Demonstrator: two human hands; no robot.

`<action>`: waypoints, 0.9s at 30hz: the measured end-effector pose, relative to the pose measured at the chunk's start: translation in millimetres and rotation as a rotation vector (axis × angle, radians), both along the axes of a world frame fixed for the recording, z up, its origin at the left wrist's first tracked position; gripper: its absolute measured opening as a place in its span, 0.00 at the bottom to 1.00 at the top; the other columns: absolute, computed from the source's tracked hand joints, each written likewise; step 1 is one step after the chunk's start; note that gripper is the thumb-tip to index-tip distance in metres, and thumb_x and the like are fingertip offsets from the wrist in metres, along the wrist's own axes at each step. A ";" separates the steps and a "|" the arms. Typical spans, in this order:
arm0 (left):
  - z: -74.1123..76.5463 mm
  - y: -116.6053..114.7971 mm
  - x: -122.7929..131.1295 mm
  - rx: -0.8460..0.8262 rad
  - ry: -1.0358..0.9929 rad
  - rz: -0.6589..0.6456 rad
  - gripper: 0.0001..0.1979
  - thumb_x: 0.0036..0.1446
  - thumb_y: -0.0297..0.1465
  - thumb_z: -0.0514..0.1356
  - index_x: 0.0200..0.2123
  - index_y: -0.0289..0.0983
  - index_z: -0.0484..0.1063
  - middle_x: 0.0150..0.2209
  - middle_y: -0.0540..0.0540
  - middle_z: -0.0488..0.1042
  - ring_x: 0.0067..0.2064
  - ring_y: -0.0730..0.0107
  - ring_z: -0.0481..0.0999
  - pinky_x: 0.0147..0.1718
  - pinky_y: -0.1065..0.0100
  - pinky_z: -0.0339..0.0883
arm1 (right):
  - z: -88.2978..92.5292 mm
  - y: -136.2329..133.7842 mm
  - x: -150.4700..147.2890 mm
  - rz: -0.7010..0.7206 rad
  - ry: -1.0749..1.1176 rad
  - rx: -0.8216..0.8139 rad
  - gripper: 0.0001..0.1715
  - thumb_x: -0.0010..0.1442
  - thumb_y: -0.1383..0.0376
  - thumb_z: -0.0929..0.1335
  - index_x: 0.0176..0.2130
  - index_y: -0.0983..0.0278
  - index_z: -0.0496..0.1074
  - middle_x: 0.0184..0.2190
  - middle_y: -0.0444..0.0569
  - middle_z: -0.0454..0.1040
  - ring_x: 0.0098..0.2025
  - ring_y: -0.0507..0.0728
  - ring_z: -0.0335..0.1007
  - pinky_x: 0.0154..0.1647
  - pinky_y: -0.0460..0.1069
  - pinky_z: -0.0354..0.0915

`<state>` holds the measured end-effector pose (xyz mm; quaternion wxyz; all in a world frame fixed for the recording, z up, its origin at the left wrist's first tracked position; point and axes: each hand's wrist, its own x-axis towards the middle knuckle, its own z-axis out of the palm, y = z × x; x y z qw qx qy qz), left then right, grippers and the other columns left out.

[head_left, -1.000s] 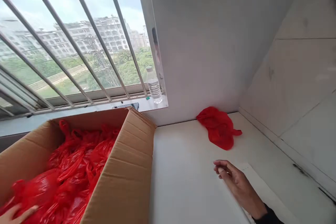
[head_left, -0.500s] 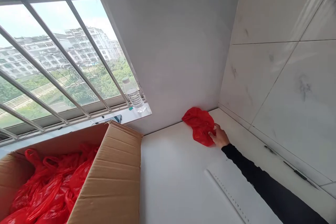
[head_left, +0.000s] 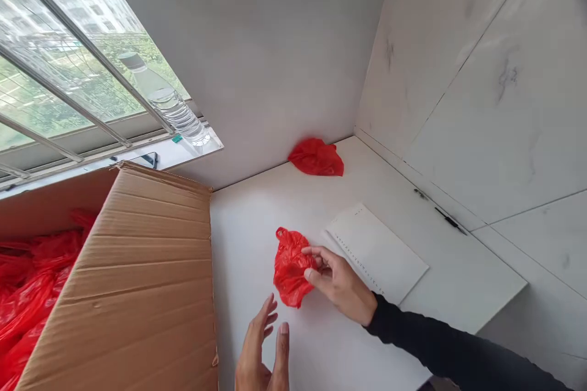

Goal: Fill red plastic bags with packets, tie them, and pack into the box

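Note:
Between the thumb and fingers of my right hand (head_left: 337,281) is the right side of a crumpled red plastic bag (head_left: 291,269), above the white table. My left hand (head_left: 263,348) is just below the bag at the bottom of the view, with thumb and fingers apart and nothing in it. A second red bag (head_left: 316,157) lies at the back of the table against the wall.
A cardboard box (head_left: 151,281) holding red bags (head_left: 41,263) is at left. A water bottle (head_left: 169,107) is on the windowsill. On the table (head_left: 247,208) lie a spiral-bound notebook (head_left: 380,250) and a black pen (head_left: 449,220).
My right hand has come back from the far corner toward me with a red bag, leaving another there. My left hand has entered from below. The view has tilted downward.

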<state>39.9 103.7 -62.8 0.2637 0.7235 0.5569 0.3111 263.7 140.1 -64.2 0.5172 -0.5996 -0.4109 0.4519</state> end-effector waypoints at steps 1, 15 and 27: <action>-11.8 4.0 2.9 -0.009 -0.008 -0.009 0.22 0.64 0.41 0.57 0.59 0.43 0.68 0.51 0.43 0.78 0.46 0.58 0.80 0.44 0.58 0.76 | 1.5 -18.3 -15.7 0.034 0.023 -0.016 0.19 0.61 0.60 0.69 0.52 0.60 0.72 0.38 0.45 0.76 0.42 0.56 0.74 0.48 0.52 0.69; -46.1 -13.3 -9.9 0.065 -0.059 -0.161 0.19 0.62 0.29 0.56 0.56 0.42 0.69 0.59 0.40 0.70 0.60 0.54 0.71 0.57 0.54 0.68 | -22.0 -71.7 -18.9 0.468 -0.688 0.008 0.23 0.59 0.66 0.68 0.54 0.56 0.69 0.43 0.49 0.69 0.44 0.60 0.66 0.40 0.53 0.67; -41.1 -13.7 -10.9 0.246 -0.096 -0.203 0.08 0.58 0.25 0.61 0.40 0.42 0.74 0.46 0.45 0.78 0.52 0.55 0.76 0.62 0.46 0.59 | -2.5 -70.5 -14.5 0.303 -0.381 0.036 0.13 0.55 0.70 0.71 0.34 0.59 0.63 0.36 0.41 0.70 0.40 0.54 0.64 0.41 0.49 0.62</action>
